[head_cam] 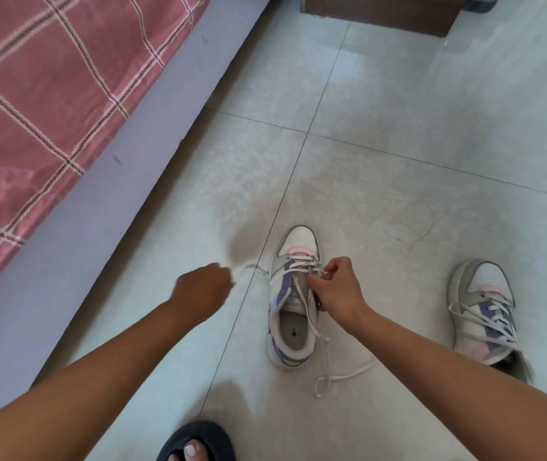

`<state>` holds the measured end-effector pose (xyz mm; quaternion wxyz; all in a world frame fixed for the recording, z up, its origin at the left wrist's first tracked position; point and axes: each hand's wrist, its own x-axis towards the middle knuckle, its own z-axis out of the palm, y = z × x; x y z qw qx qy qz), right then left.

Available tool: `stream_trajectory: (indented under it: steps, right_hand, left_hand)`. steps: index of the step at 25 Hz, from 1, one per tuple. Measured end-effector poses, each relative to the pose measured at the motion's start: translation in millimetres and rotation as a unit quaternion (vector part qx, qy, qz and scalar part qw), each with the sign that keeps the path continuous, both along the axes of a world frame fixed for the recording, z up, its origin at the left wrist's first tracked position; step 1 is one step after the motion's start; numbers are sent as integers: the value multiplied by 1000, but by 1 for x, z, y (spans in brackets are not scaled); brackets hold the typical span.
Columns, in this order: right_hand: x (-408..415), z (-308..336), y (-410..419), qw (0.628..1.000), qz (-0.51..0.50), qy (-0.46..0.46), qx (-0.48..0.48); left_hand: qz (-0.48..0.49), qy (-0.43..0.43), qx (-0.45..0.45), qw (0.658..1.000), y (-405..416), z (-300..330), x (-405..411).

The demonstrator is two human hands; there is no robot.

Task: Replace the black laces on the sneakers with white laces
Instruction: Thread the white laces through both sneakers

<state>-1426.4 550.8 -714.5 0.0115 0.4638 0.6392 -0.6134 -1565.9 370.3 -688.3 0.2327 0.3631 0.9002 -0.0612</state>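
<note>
My right hand (335, 287) sits over the eyelet area of the white, grey and purple low-top sneaker (293, 301) standing upright on the floor in front of me, its fingers curled and pinching the flat white lace (302, 266) where it crosses the tongue. My left hand (204, 289) is out to the left of that sneaker, blurred, fingers curled in; a thin white strand (259, 270) runs from the sneaker's left side toward it, but I cannot tell whether the hand actually grips it. The white lace is threaded through the lower eyelets near the toe, and its other end trails out past the collar on the right side and loops loosely on the floor just behind the heel. The second matching sneaker (485, 311) stands well apart to the right, toe pointing away from me, already laced in white with the crossings slack. Both rest on the pale glossy tiled floor (398, 161). Along the left runs a bed with a pink checked cloth cover (49, 94) and a plain lilac side panel (132, 161). At the bottom edge my toes show in a dark slipper (199, 440), and a brown wooden piece of furniture (382, 10) stands at the top.
</note>
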Motion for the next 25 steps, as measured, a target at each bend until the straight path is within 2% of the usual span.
stream_trajectory:
  steps: [1, 3, 5, 7, 8, 10, 12, 14, 16, 18, 21, 25]
  right_hand:
    - [2, 1, 0, 1000, 24, -5, 5]
    - [6, 2, 0, 997, 69, -15, 37]
    - [9, 3, -2, 995, 83, -14, 48]
    - [10, 3, -2, 997, 73, -9, 25]
    - [10, 4, -2, 998, 61, -6, 9]
    - [10, 5, -3, 999, 33, 1, -10]
    - [9, 5, -3, 1000, 15, 3, -1]
    - [9, 4, -3, 1000, 7, 3, 8]
    - [9, 4, -2, 1000, 4, 7, 3]
    - [9, 5, -2, 1000, 3, 8, -4]
    - [9, 7, 0, 1000, -5, 7, -13]
    - [9, 12, 1, 999, 25, 5, -21]
  left_hand:
    - [-3, -27, 90, 996, 21, 1, 8]
    - [-59, -39, 157, 985, 61, 4, 25]
    - [-150, 22, 101, 983, 90, 4, 36]
    - [-190, 71, 8, 979, 106, 7, 39]
    - [-211, 84, -6, 974, 108, 9, 41]
    - [-280, 143, -1, 949, 103, 17, 47]
    - [-307, 177, 53, 934, 93, 25, 49]
    - [-266, 108, 51, 956, 75, 24, 43]
    - [-178, 73, -42, 980, 49, 16, 30]
    - [-138, 63, -96, 984, 19, 8, 18]
    - [-106, -2, -165, 981, -9, 6, 14]
    - [-104, -64, -209, 970, -12, 8, 21]
